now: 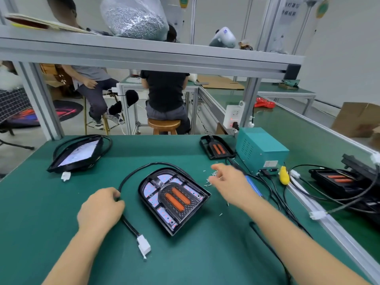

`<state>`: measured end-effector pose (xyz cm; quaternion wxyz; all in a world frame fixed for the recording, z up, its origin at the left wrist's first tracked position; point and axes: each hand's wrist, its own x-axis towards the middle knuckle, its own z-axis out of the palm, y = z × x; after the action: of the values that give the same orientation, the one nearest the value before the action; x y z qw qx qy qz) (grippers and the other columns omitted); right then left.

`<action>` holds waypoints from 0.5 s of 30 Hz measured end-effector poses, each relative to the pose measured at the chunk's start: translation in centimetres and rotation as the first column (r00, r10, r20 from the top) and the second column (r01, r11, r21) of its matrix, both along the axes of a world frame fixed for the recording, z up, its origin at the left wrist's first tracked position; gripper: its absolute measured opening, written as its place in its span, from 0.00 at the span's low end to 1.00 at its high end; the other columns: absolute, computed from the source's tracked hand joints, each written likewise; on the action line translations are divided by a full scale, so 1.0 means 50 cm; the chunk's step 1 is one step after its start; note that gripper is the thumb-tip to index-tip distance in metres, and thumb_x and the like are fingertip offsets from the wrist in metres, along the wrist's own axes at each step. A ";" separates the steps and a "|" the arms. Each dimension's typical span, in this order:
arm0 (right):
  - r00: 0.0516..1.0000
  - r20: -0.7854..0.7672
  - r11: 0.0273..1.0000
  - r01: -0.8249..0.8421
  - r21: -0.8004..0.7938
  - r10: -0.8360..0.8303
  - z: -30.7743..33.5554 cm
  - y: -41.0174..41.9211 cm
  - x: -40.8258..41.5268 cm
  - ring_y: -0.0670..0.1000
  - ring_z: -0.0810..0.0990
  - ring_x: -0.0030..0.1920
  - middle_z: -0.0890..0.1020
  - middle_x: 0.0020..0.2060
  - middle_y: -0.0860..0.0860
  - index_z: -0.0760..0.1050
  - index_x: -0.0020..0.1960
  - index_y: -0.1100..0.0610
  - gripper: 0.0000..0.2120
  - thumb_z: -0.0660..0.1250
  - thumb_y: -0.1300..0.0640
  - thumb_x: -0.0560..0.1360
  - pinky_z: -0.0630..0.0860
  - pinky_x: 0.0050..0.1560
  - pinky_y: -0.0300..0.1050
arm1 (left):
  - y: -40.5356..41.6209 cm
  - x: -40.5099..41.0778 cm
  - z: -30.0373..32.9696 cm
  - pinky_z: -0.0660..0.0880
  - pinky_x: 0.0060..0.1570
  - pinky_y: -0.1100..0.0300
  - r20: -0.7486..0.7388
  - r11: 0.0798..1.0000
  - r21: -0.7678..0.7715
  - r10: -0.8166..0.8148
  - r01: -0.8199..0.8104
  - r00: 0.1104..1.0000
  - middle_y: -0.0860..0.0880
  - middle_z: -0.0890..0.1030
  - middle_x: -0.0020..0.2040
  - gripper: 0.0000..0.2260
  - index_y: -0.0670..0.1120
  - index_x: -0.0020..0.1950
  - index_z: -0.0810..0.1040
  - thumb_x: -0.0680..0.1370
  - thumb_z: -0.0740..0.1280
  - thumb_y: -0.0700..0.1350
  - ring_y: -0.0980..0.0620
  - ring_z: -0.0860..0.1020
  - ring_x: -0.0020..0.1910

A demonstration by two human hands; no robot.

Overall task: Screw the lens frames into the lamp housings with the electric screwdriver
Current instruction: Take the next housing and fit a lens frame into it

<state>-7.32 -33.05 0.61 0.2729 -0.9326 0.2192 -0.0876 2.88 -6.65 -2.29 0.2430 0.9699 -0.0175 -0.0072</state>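
Worker's left hand (100, 208) curls on the lamp housing (174, 197) cable (131, 225), steadying it, while the right hand (226, 179), grip loosely open, reaches toward loose screws (211, 175) on the desk (61, 202).

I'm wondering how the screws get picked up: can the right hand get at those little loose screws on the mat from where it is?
Probably yes. The right hand hovers right beside the loose screws, fingers relaxed, and nothing lies between them. The lamp housing sits clear to its left.
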 end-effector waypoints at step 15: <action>0.909 -0.315 0.962 0.257 -0.090 -0.272 -0.060 -0.148 -0.073 0.54 0.73 0.44 0.74 0.46 0.53 0.65 0.52 0.57 0.23 0.70 0.42 0.72 0.65 0.36 0.46 | -0.295 -0.204 0.059 0.69 0.46 0.53 0.309 0.604 0.304 -0.794 0.736 0.524 0.46 0.78 0.49 0.09 0.46 0.52 0.80 0.77 0.60 0.39 0.42 0.76 0.51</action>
<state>-10.98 -40.47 -2.39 0.1971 -0.9020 0.3832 0.0257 -7.34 -21.37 0.67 0.1390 0.8543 -0.4925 0.0911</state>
